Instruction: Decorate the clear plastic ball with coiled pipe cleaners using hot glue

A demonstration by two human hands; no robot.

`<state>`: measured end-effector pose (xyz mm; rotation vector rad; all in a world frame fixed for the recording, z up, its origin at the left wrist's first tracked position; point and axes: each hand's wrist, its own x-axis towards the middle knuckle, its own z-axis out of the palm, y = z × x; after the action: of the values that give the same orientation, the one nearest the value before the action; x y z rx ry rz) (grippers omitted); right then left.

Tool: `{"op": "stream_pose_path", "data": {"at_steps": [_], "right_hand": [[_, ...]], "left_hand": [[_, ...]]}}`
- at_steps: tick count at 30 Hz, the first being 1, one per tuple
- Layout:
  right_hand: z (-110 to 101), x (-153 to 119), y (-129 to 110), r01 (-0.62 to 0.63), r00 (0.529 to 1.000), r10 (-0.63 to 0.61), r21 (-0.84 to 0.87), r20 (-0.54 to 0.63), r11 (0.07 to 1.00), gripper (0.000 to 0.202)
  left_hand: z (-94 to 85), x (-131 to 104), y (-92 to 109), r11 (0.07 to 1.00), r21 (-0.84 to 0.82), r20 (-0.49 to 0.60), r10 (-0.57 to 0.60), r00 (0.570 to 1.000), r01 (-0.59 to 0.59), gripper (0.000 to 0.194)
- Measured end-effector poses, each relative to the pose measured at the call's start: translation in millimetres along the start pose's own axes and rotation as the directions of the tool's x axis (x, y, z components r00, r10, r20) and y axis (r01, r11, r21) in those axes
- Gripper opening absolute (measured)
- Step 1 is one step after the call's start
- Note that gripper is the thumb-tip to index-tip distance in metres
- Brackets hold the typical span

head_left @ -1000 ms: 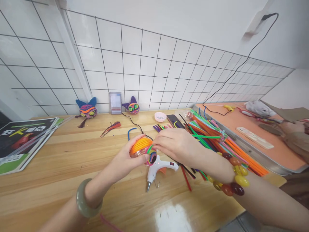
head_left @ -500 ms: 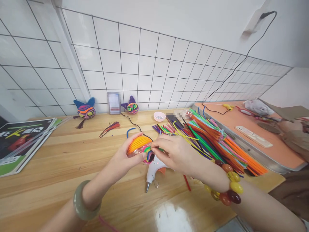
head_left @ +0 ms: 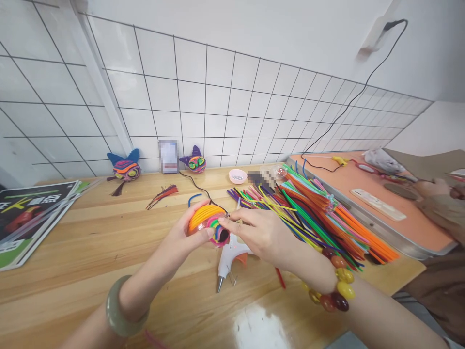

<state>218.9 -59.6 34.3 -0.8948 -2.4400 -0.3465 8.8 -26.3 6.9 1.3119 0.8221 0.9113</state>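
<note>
A clear ball [head_left: 196, 227] is wrapped over its top with orange pipe cleaners [head_left: 206, 214]. On its right side sits a coil of multicoloured pipe cleaner [head_left: 215, 226] with a dark centre. My left hand [head_left: 189, 233] is closed round the ball from the left, thumb against the coil. My right hand [head_left: 259, 232] is closed too, its fingertips pressed on the coil's upper right edge. Whether a thin strand lies between those fingers is hidden. Below the right hand lies a white glue gun [head_left: 228, 257], nozzle toward me.
Bundles of pipe cleaners [head_left: 319, 218] spread over the right of the wooden table [head_left: 109, 232]. Two finished cat-eared balls, one blue-eared [head_left: 125, 167], one purple-eared [head_left: 196, 161], stand by the wall. A pink bowl [head_left: 238, 176], a magazine [head_left: 32, 218] and an orange-lined tray [head_left: 363, 194] with a person's hand [head_left: 432, 188] are around.
My right fingers have moved from the ball's right edge onto the coil and now press it. The ball has turned slightly in my left hand, with the coil facing me more.
</note>
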Motion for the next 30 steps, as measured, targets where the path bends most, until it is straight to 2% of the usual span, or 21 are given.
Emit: {"op": "stream_pose_path", "data": {"at_steps": [5, 10, 18, 21, 26, 30], "right_hand": [[2, 0, 1, -0.034, 0.986, 0.064, 0.194, -0.152, 0.98, 0.024], [-2, 4, -2, 0.024, 0.98, 0.006, 0.146, -0.201, 0.989, 0.021], [-1, 6, 1, -0.004, 0.989, 0.025, 0.144, -0.144, 0.99, 0.025], [0, 14, 7, -0.023, 0.992, 0.046, 0.19, -0.118, 0.982, 0.03], [1, 32, 20, -0.06, 0.998, 0.063, 0.301, 0.001, 0.952, 0.033], [3, 41, 24, -0.084, 0.996, 0.079, 0.359, 0.029, 0.93, 0.035]], "left_hand": [[0.5, -2, 1, 0.999, -0.045, 0.036, 0.009, 0.999, -0.007, 0.074], [-1.0, -4, 2, 0.997, -0.072, 0.058, 0.005, 0.998, -0.001, 0.074], [-3.5, 1, -6, 0.988, -0.141, 0.053, 0.073, 0.996, -0.065, 0.071], [-5.2, 5, -10, 0.975, -0.18, 0.005, 0.134, 0.991, -0.131, 0.068], [-9.1, 11, -18, 0.952, -0.237, -0.081, 0.178, 0.981, -0.193, 0.063], [-7.7, 14, -23, 0.934, -0.244, -0.15, 0.228, 0.962, -0.26, 0.058]]}}
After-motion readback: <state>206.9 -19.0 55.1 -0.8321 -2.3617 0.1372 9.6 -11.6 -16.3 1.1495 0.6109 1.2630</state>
